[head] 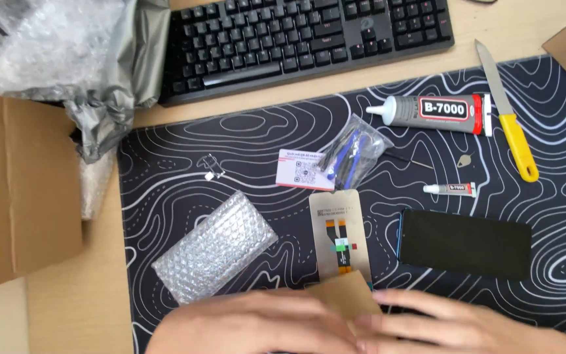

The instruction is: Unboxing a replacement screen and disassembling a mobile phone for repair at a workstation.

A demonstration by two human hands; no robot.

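Cardboard piece (347,295), small, tan and flat, lies at the near edge of the black bench mat (165,170) with white contour lines, pinched between both hands. That mat covers a pale wooden bench (99,262). The left hand (257,324) lies flat with its fingers closed on the card's left edge; the right hand (453,324) has its fingers clamped together on the card's right edge. Just behind the card, touching or overlapping it, lies a phone screen part (339,229), face down, with an orange flex cable down its middle. Beside that on the right rests a dark phone (464,244). To the left lies a bubble-wrap pouch (215,246). Farther back are a small printed card (304,169), a clear bag of blue tools (354,154), a large glue tube (435,109), a small glue tube (450,189) and a yellow-handled knife (507,111). A black keyboard (306,39) sits at the far edge, with an open cardboard box (21,190) and grey plastic wrapping (109,98) at the left.
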